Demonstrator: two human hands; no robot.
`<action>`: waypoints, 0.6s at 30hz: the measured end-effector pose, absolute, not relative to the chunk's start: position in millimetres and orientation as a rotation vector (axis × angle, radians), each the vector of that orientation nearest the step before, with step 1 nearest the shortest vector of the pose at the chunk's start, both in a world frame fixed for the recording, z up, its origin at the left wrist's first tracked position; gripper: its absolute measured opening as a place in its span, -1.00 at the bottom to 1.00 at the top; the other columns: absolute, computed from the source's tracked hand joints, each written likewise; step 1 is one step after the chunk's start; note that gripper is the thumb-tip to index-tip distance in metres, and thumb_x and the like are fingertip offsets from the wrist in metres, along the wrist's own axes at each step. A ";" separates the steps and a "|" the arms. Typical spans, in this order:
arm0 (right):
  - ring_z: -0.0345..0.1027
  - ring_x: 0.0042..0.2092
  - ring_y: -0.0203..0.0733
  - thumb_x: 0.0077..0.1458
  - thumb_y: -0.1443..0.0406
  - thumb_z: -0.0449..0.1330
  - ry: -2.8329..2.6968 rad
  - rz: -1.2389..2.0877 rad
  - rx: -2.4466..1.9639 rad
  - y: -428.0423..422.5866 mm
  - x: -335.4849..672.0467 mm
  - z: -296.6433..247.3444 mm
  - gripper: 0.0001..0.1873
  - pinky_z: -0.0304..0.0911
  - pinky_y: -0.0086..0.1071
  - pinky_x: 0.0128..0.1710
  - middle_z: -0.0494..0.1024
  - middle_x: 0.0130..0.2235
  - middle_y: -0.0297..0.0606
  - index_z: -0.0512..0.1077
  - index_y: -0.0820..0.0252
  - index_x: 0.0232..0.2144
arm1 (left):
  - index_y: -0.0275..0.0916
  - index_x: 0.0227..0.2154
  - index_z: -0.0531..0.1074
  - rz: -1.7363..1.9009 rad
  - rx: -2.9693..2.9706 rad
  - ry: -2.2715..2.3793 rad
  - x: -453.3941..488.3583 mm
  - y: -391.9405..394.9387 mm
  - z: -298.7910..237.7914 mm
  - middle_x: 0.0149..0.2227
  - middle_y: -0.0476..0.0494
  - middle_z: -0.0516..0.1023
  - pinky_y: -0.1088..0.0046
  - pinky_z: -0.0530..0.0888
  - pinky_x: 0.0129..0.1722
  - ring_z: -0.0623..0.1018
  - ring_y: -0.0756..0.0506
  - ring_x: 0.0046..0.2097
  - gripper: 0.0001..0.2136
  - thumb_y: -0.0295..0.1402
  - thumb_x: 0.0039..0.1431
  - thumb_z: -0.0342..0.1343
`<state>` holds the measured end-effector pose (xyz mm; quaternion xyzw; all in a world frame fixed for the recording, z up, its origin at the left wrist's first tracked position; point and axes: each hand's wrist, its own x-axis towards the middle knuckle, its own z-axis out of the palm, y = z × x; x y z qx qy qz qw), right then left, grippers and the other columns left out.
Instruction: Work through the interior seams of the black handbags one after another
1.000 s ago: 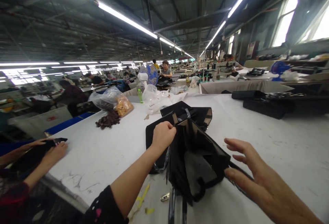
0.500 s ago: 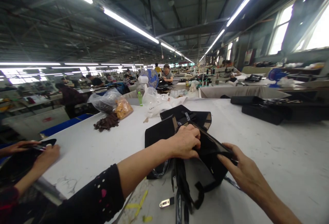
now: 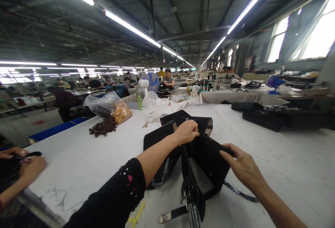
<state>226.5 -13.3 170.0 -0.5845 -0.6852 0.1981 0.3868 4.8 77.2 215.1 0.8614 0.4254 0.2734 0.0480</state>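
Note:
A black handbag (image 3: 210, 160) stands on the white table in front of me, its strap and a metal buckle (image 3: 165, 217) hanging toward the near edge. My left hand (image 3: 186, 132) is closed on the bag's upper edge near its middle. The same edge's right end is pinched by my right hand (image 3: 242, 161), thumb in front. Behind and left of it lie more black bag pieces (image 3: 158, 135) with tan inner edges. A plastic-wrapped handle (image 3: 240, 191) sticks out to the right on the table.
Brown strips (image 3: 102, 126) and clear plastic bags (image 3: 103, 104) lie at the far left. A white plastic bag (image 3: 157, 107) and a green bottle (image 3: 139, 102) stand at the back. Black cases (image 3: 263, 119) lie at right. A co-worker's hands (image 3: 31, 168) hold black material at left.
My left hand's fingers have closed onto the bag's upper edge. The bag's front panel now stands more upright, and the buckle strap has swung left. The co-worker's hands have shifted left in view.

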 end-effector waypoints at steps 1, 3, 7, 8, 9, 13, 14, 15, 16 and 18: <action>0.41 -0.27 -0.11 0.10 0.07 0.06 -1.738 0.510 -1.487 -12.1 227.1 170.5 -0.72 0.25 -0.30 -0.23 0.56 -0.33 -0.37 0.43 0.05 -0.25 | -0.28 -0.58 0.43 0.816 2.623 1.295 5.8 79.5 214.5 -0.19 -0.14 0.51 0.40 0.36 -0.05 0.46 -0.09 -0.13 -0.86 -0.41 0.03 0.19; 0.41 -0.26 -0.10 0.09 0.07 0.07 -1.724 0.524 -1.484 -8.9 228.5 171.2 -0.72 0.25 -0.29 -0.22 0.56 -0.33 -0.37 0.43 0.05 -0.25 | -0.27 -0.60 0.41 0.816 2.630 1.304 7.1 82.9 213.1 -0.23 -0.12 0.52 0.42 0.37 -0.09 0.48 -0.08 -0.17 -0.85 -0.40 0.03 0.18; 0.42 -0.28 -0.11 0.06 0.07 0.08 -1.693 0.549 -1.480 -3.2 230.0 172.6 -0.71 0.25 -0.29 -0.24 0.56 -0.36 -0.37 0.45 0.07 -0.25 | -0.27 -0.62 0.40 0.807 2.653 1.339 9.3 86.4 210.8 -0.25 -0.12 0.52 0.43 0.37 -0.14 0.49 -0.08 -0.20 -0.82 -0.38 0.03 0.19; 0.42 -0.29 -0.12 0.06 0.07 0.09 -1.689 0.553 -1.481 -2.6 230.2 173.0 -0.71 0.25 -0.30 -0.24 0.56 -0.37 -0.38 0.45 0.07 -0.26 | -0.27 -0.61 0.41 0.803 2.659 1.356 9.9 86.8 210.7 -0.26 -0.12 0.52 0.43 0.38 -0.16 0.49 -0.08 -0.22 -0.83 -0.37 0.03 0.19; 0.42 -0.29 -0.12 0.06 0.07 0.09 -1.689 0.557 -1.483 -2.3 230.3 173.3 -0.71 0.25 -0.30 -0.25 0.56 -0.37 -0.38 0.45 0.07 -0.26 | -0.27 -0.60 0.42 0.798 2.664 1.376 10.5 87.0 210.8 -0.28 -0.13 0.52 0.43 0.38 -0.19 0.49 -0.09 -0.24 -0.83 -0.36 0.04 0.19; 0.42 -0.28 -0.13 0.08 0.06 0.07 -1.687 0.580 -1.500 -2.9 231.0 172.4 -0.70 0.22 -0.31 -0.23 0.56 -0.36 -0.40 0.44 0.05 -0.24 | -0.26 -0.53 0.47 0.785 2.680 1.469 13.1 86.0 212.1 -0.33 -0.12 0.51 0.40 0.39 -0.28 0.50 -0.11 -0.29 -0.85 -0.31 0.06 0.17; 0.41 -0.27 -0.14 0.08 0.05 0.07 -1.684 0.590 -1.495 -3.0 231.1 171.7 -0.69 0.22 -0.32 -0.23 0.56 -0.35 -0.40 0.44 0.05 -0.23 | -0.25 -0.52 0.47 0.785 2.684 1.494 13.8 85.4 212.4 -0.34 -0.12 0.51 0.39 0.39 -0.28 0.50 -0.12 -0.29 -0.85 -0.30 0.06 0.17; 0.41 -0.27 -0.15 0.08 0.05 0.07 -1.681 0.599 -1.486 -2.8 231.0 171.1 -0.69 0.22 -0.32 -0.23 0.56 -0.35 -0.41 0.44 0.06 -0.23 | -0.25 -0.52 0.48 0.786 2.687 1.519 14.6 84.8 212.6 -0.34 -0.12 0.51 0.38 0.40 -0.28 0.50 -0.13 -0.29 -0.85 -0.30 0.07 0.16; 0.41 -0.27 -0.15 0.08 0.05 0.07 -1.682 0.603 -1.476 -2.4 230.8 170.8 -0.69 0.22 -0.33 -0.23 0.55 -0.35 -0.41 0.44 0.06 -0.23 | -0.24 -0.51 0.48 0.786 2.690 1.543 15.4 84.3 212.6 -0.34 -0.12 0.51 0.37 0.41 -0.28 0.51 -0.14 -0.28 -0.85 -0.29 0.07 0.16; 0.40 -0.27 -0.16 0.09 0.06 0.06 -1.696 0.577 -1.487 -0.9 229.4 171.4 -0.70 0.22 -0.34 -0.25 0.55 -0.36 -0.40 0.44 0.06 -0.24 | -0.24 -0.51 0.49 0.782 2.695 1.585 17.0 83.5 212.5 -0.34 -0.13 0.51 0.35 0.42 -0.27 0.51 -0.16 -0.28 -0.85 -0.29 0.08 0.15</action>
